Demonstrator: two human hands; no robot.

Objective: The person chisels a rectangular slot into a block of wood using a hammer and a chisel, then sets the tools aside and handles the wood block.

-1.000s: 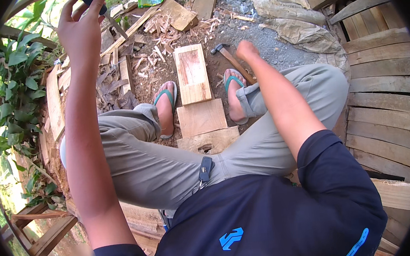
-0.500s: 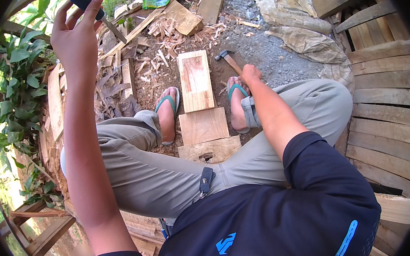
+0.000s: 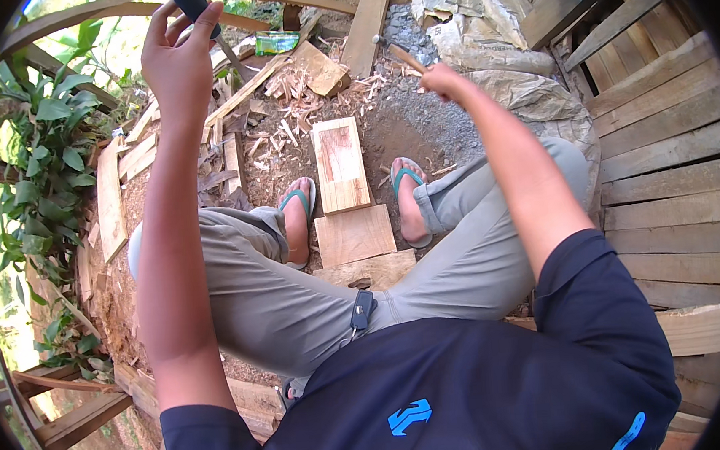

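Note:
My left hand (image 3: 177, 66) is raised at the far left with its fingers closed around the dark handle of a chisel (image 3: 188, 0). The chisel's metal blade points down and to the right, above the wood scraps. My right hand (image 3: 443, 81) grips the wooden handle of a hammer (image 3: 406, 56), held out at the far right with its head pointing away from me. Between my feet lies a pale wooden block (image 3: 343, 191) with a shallow rectangular recess in its top face. Its near end rests by a flat board (image 3: 356, 235). Neither tool touches the block.
Nearer me is another board (image 3: 373, 268) with a dark knot hole. Wood chips and an offcut (image 3: 320, 69) lie beyond the block, with a green packet (image 3: 277, 42) behind. Crumpled sacks (image 3: 480, 29) and a slatted wooden wall (image 3: 667, 150) stand right; leafy plants (image 3: 54, 147) grow left.
My right hand has lifted the hammer up and away from beside my right foot. My left hand with the chisel sits farther right in the picture, and the whole view has shifted slightly.

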